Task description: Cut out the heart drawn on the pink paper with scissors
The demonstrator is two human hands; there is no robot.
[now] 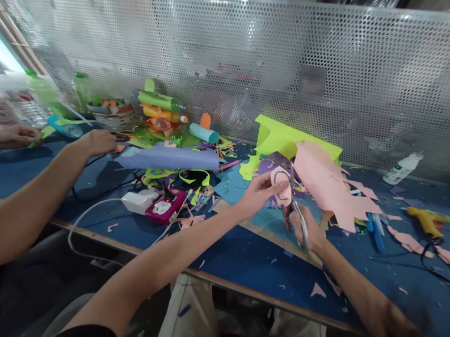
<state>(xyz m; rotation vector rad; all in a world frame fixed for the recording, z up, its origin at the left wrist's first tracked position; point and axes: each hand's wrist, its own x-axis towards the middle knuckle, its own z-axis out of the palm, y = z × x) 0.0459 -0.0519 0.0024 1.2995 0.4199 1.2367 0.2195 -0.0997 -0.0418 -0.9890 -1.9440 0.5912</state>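
Note:
In the middle of the view my left hand [259,192] pinches a small piece of pink paper [281,185] with a dark curved outline drawn on it. My right hand [308,228] grips a pair of scissors [300,221], its fingers in the handles. The blades point up along the right edge of the pink piece; whether they are parted I cannot tell. Just behind and to the right lies a large pink sheet [326,180] with a jagged cut edge. Beneath both hands is a flat board [258,229] on the blue table [234,265].
A co-worker's hands [97,142] reach in from the left. A purple roll [170,158], a pink power adapter [167,206] with cables and paper scraps lie left. A yellow glue gun [427,221], its black cord and a white glue bottle [403,168] are right. A perforated metal panel [226,59] stands behind.

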